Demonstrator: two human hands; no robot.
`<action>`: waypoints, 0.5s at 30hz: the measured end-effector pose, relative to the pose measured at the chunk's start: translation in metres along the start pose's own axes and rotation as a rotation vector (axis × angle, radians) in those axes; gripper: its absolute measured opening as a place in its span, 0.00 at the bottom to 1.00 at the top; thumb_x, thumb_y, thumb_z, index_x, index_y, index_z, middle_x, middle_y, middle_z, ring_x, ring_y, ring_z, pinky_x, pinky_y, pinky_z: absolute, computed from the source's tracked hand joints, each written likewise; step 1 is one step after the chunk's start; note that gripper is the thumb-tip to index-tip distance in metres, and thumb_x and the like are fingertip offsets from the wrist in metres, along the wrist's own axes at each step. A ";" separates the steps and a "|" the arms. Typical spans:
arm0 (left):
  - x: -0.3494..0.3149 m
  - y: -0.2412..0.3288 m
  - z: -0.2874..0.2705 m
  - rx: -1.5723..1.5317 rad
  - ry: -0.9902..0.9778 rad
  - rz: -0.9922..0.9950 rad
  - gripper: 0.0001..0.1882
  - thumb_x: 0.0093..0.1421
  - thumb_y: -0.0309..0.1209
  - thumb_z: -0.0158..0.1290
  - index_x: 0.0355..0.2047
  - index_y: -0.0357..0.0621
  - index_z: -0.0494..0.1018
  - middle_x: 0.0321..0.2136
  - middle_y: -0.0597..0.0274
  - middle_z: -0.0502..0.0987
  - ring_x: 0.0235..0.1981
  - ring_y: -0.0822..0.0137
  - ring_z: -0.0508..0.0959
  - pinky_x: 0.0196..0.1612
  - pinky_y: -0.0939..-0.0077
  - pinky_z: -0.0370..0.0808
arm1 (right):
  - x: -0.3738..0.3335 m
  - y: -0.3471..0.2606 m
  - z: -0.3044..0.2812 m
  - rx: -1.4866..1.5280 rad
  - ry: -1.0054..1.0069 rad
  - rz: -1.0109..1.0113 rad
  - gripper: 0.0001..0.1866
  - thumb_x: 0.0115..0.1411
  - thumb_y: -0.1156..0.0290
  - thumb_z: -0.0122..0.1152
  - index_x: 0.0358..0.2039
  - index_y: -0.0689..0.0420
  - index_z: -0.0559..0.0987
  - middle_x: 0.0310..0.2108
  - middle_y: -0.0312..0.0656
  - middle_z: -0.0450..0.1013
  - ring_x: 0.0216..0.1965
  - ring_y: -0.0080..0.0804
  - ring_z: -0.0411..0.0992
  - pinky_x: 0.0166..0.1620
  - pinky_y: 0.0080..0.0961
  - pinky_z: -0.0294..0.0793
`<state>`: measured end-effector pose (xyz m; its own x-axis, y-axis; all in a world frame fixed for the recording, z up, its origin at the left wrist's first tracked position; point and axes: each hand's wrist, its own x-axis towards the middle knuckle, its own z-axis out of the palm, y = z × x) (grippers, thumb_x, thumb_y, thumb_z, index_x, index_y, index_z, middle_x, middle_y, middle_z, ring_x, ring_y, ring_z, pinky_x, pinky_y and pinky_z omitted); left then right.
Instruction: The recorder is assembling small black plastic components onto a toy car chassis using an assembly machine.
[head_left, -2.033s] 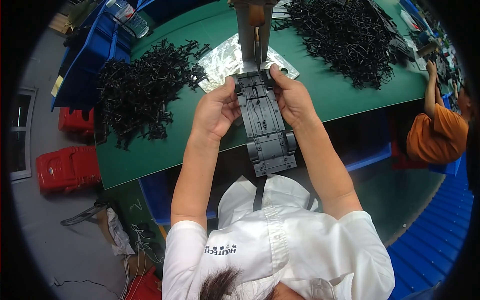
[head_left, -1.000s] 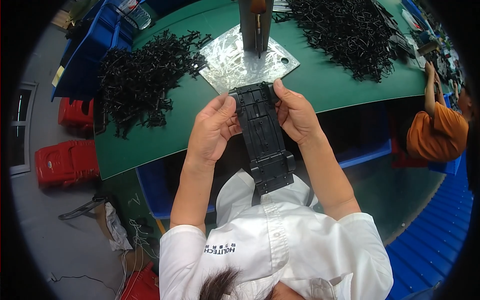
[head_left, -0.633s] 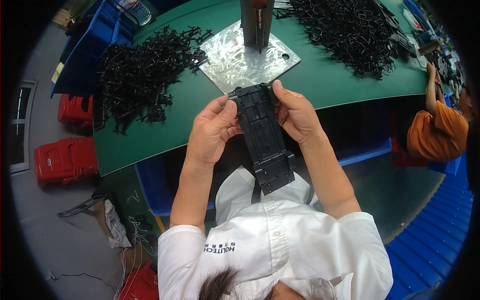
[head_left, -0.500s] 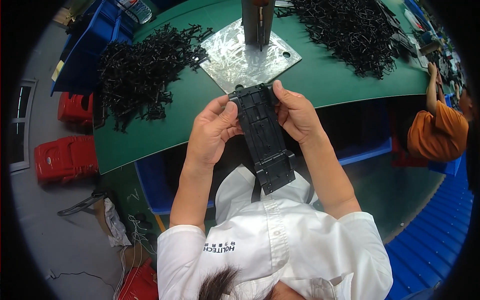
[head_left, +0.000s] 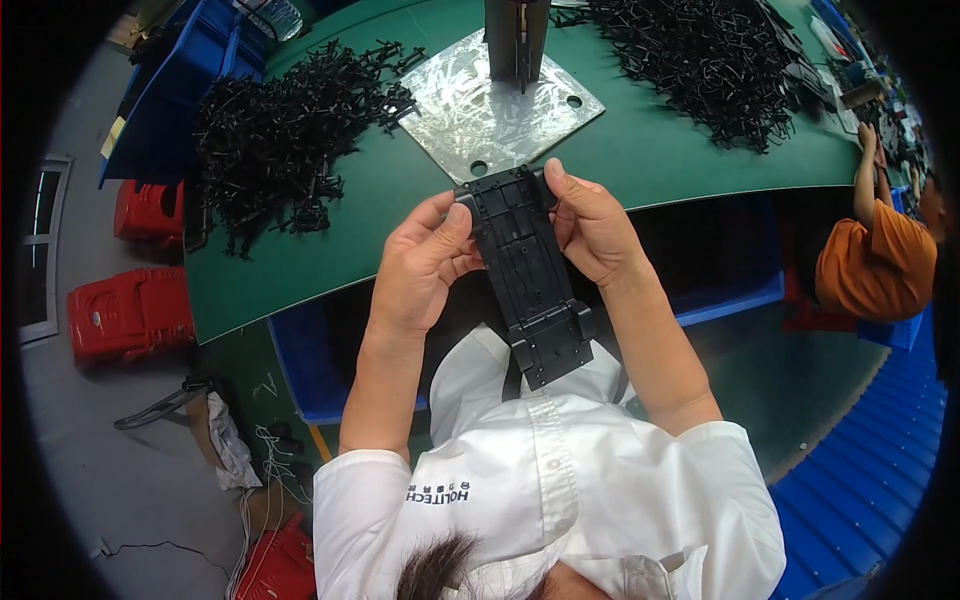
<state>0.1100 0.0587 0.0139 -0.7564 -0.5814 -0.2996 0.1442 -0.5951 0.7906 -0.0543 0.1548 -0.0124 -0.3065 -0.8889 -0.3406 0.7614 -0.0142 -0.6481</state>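
Between my two hands is a long black plastic frame (head_left: 528, 275), moulded with ribs and small holes, its far end at the table edge and its near end slanting down over my lap. My left hand (head_left: 425, 255) grips the frame's far left corner, thumb on top and fingers behind. On the far right corner, my right hand (head_left: 592, 225) holds it the same way, thumb along the edge. Just beyond the frame lies a scratched metal base plate (head_left: 490, 125) with round corner holes, and an upright metal post (head_left: 516, 45) rises from it.
Heaps of small black plastic parts lie on the green table (head_left: 385, 215): a left pile (head_left: 270, 145) and a right pile (head_left: 700, 60). A blue bin (head_left: 175, 95) stands far left, red stools (head_left: 130, 315) below it. At right sits a person in an orange top (head_left: 875, 265).
Almost nothing differs. Both hands keep the same grip on the black frame, and the view has shifted very slightly.
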 end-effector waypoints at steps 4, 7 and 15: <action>-0.002 0.001 0.000 0.001 -0.012 0.001 0.15 0.62 0.35 0.49 0.45 0.37 0.68 0.31 0.63 0.76 0.28 0.74 0.76 0.33 0.77 0.75 | -0.004 -0.002 0.007 0.004 0.012 -0.011 0.18 0.61 0.57 0.54 0.34 0.62 0.76 0.29 0.39 0.75 0.25 0.21 0.72 0.29 0.15 0.73; 0.000 0.000 -0.001 0.005 -0.009 -0.004 0.16 0.62 0.35 0.48 0.45 0.37 0.67 0.31 0.63 0.76 0.28 0.73 0.76 0.33 0.77 0.75 | 0.000 0.001 0.003 0.005 0.018 0.008 0.19 0.61 0.56 0.53 0.34 0.62 0.76 0.30 0.40 0.75 0.27 0.22 0.72 0.31 0.16 0.73; 0.000 -0.004 -0.002 -0.038 -0.030 0.008 0.15 0.62 0.34 0.49 0.45 0.37 0.67 0.31 0.62 0.76 0.28 0.73 0.76 0.32 0.79 0.74 | -0.004 -0.002 0.005 0.057 0.014 0.042 0.18 0.61 0.58 0.53 0.36 0.63 0.77 0.32 0.41 0.75 0.33 0.25 0.73 0.37 0.21 0.74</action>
<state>0.1107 0.0593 0.0097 -0.7739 -0.5695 -0.2768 0.1739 -0.6115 0.7719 -0.0518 0.1562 -0.0057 -0.2813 -0.8828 -0.3762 0.8046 -0.0033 -0.5938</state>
